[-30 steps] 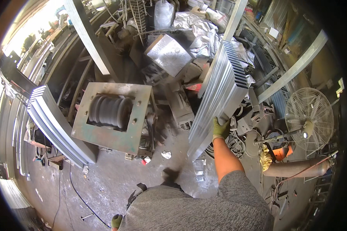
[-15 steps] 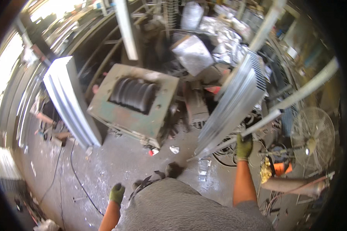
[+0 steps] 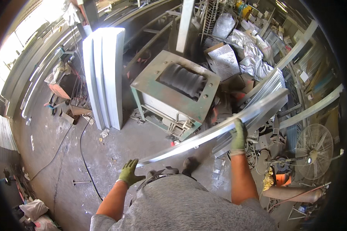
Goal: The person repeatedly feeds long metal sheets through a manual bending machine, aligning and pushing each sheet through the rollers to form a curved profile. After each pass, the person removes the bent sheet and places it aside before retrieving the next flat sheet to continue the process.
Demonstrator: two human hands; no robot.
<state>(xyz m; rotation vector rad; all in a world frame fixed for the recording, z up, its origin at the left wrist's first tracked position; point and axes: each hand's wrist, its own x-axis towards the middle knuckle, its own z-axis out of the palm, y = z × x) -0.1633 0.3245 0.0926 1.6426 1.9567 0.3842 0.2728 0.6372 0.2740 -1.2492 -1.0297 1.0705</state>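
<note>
Green-gloved, clamps metal profile (image 3: pixel 196 140) in right hand (image 3: pixel 238 137), end beside spread fingers of left hand (image 3: pixel 130 173); risks swinging from one-sided grip.

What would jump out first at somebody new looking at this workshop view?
First, probably the long shiny metal strip slanting across the middle, with the right hand gripping it and the left hand open by its near end. Next, the bright stack of metal profiles standing left of the boxy roller machine, and the round wire fan at the right.
</note>
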